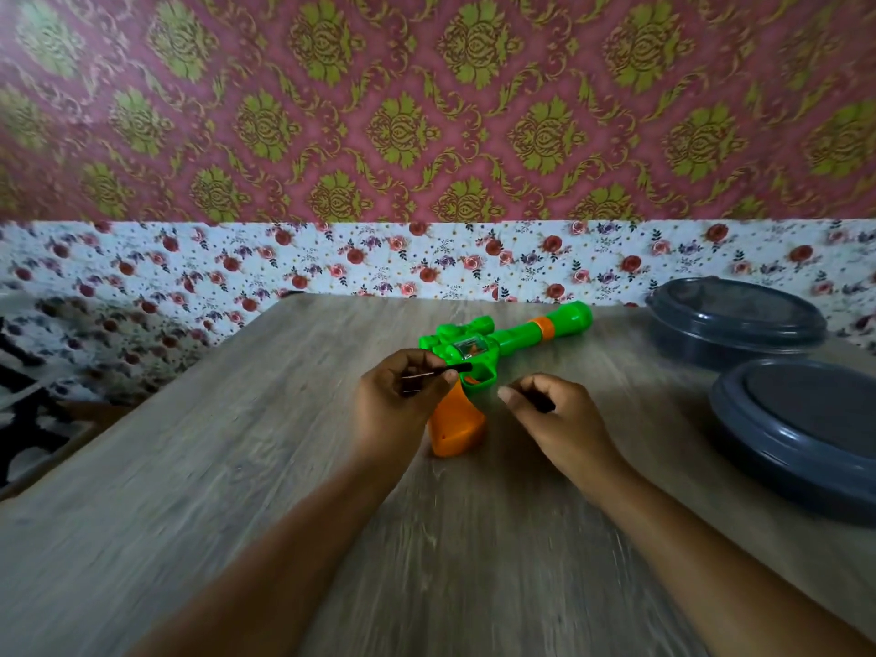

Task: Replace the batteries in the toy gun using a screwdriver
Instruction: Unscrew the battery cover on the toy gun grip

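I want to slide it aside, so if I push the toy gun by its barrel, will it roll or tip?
The toy gun lies flat on the table, so tipping seems unlikely. Its orange grip sticks out sideways and should stop rolling; it may pivot instead. Likely light hollow plastic.

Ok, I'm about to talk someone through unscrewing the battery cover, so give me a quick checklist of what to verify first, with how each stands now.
1. Toy gun lying flat on the table: ok.
2. Left hand holding a thin dark tool: ok; whether it is the screwdriver, cannot tell.
3. Right hand free: not ok, it grips something small and dark.
4. Orange handle steadied: cannot tell.
5. Screw in view: cannot tell, blurred.
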Tool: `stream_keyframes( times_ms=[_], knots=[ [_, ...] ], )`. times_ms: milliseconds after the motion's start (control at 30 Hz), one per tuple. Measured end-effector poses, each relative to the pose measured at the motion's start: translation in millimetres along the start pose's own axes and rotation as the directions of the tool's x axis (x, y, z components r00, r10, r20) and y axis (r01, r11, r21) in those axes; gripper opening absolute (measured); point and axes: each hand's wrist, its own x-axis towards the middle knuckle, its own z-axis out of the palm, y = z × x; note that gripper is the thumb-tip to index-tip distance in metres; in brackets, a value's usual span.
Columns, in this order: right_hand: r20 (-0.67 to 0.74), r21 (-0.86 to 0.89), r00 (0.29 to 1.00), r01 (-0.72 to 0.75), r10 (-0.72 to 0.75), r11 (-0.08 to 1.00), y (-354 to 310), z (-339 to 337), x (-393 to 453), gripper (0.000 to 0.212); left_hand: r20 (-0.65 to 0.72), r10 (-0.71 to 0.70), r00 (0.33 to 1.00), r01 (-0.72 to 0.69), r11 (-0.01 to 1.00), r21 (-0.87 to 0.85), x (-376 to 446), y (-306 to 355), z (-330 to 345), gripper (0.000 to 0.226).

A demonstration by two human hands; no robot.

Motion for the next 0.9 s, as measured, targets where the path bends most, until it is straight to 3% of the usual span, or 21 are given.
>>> stream_keyframes(
  times_ms=[233, 433, 500, 567, 667, 700, 767, 900],
  knots=[
    [0.077, 0.318, 0.992, -0.123, 0.104, 0.94, -16.2, 9.1, -7.3, 0.019, 0.146, 0.034, 0.989, -0.042, 0.998, 0.053, -7.1, -0.3, 8.7, 0.026],
    [0.136, 0.465, 0.971, -0.236, 0.195, 0.853, -12.4, 2.2, -2.5, 0.019, 0.178, 0.075, 0.981, -0.124, 0.951, 0.282, -8.7, -4.1, 9.8, 0.028],
    [0.128, 0.515, 0.96, -0.279, 0.249, 0.811, -13.2, 0.7, -1.9, 0.018, 0.126, 0.098, 0.987, -0.14, 0.914, 0.381, -10.4, -2.6, 10.8, 0.026],
    [0.102, 0.596, 0.944, -0.311, 0.315, 0.74, -11.5, -2.9, 1.7, 0.018, 0.029, 0.104, 0.994, -0.103, 0.842, 0.53, -8.9, -0.1, 9.9, 0.022],
    [0.105, 0.739, 0.901, -0.353, 0.42, 0.573, -8.7, -9.1, 8.3, 0.018, -0.008, -0.184, 0.983, 0.121, 0.613, 0.781, -4.5, 4.0, 11.2, 0.084],
    [0.119, 0.768, 0.89, -0.363, 0.44, 0.527, -8.3, -10.0, 9.9, 0.018, -0.016, -0.257, 0.966, 0.153, 0.525, 0.838, -3.4, 7.2, 14.2, 0.093],
    [0.145, 0.807, 0.873, -0.377, 0.466, 0.454, -7.6, -10.8, 11.8, 0.018, -0.025, -0.316, 0.948, 0.156, 0.398, 0.904, 0.1, 13.2, 22.7, 0.08],
    [0.192, 0.848, 0.856, -0.391, 0.481, 0.357, -6.2, -14.2, 13.7, 0.018, -0.015, -0.367, 0.93, 0.17, 0.394, 0.903, 4.4, 20.9, 25.0, 0.047]
  ],
)
